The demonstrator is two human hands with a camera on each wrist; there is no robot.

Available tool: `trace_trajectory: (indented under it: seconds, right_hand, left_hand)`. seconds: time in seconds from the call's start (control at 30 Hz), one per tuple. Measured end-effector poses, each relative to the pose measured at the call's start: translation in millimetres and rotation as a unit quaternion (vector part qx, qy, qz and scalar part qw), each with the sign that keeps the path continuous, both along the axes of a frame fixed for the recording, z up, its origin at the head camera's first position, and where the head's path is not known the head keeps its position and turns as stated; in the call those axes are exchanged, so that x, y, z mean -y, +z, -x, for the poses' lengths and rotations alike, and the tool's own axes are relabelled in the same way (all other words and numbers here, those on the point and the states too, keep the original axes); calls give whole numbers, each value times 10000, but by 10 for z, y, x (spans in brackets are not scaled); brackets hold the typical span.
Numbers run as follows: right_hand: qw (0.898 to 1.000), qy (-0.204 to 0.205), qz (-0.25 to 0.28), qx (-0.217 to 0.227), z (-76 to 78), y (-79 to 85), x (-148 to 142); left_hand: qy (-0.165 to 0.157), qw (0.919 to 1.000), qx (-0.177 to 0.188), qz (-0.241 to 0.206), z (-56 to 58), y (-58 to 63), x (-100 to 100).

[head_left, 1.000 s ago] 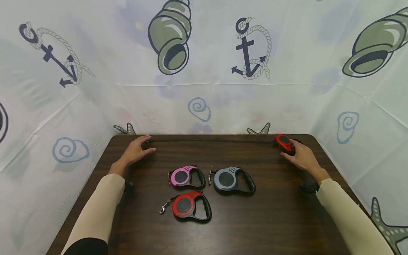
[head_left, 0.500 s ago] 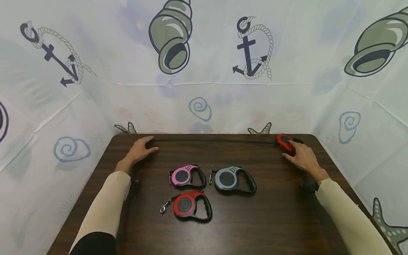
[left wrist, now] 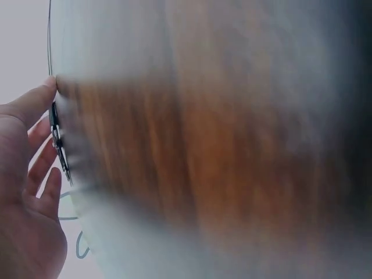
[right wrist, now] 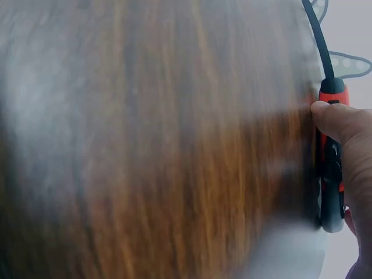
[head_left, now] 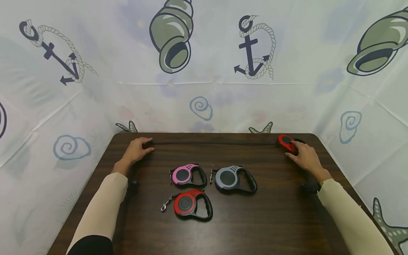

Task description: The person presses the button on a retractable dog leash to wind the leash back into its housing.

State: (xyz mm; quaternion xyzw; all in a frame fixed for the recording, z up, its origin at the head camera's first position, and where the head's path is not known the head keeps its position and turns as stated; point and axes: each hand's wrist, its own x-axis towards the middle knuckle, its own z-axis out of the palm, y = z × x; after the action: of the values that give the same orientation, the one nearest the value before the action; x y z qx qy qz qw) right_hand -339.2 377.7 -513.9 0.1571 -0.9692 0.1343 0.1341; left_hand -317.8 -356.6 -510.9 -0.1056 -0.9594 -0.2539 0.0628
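My left hand [head_left: 134, 151] is at the table's far left, its thumb and fingers pinching the end of a thin black leash strap [head_left: 210, 143]. The metal clip [left wrist: 57, 136] runs along beside the fingers in the left wrist view. The strap stretches nearly straight along the far edge to a red-and-black retractable leash [head_left: 283, 141] at the far right. My right hand [head_left: 305, 156] grips that leash, with the thumb on its near side; in the right wrist view part of the casing is hidden behind the hand.
Mid-table lie a pink retractable leash [head_left: 181, 175], a grey one [head_left: 227, 179] and another red one [head_left: 185, 204], clips towards the left. The dark wooden table [head_left: 255, 226] is bordered by a patterned white cloth [head_left: 220, 106] behind and at both sides.
My left hand shifts slightly right, then back left and a little nearer, and the strap's left end comes nearer with it. The right hand and its leash stay almost in place.
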Motion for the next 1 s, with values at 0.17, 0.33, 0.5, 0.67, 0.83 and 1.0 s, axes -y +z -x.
trace_trajectory:
  seconds: [0.17,0.33,0.5,0.67,0.83,1.0]
  right_hand:
    - [9999,-28,102,40,-24,-5,-30]
    - [9998,95,139,-111,-40,-13,-66]
    - [9996,171,196,-143,-63,-6,-76]
    - [9995,227,185,-145,-104,-9,-90]
    - [9990,355,108,-241,-160,-14,-107]
    - [9985,451,37,-318,-219,-15,-115]
  left_hand:
    - [-116,9997,-198,48,-30,2,58]
    - [-258,9995,-181,-40,-71,17,115]
    - [-350,9993,-140,-45,-106,24,159]
    - [-380,9990,-221,-39,-138,16,168]
    - [-412,9988,-268,-54,-159,13,170]
    - [-464,9987,-232,32,-172,13,174]
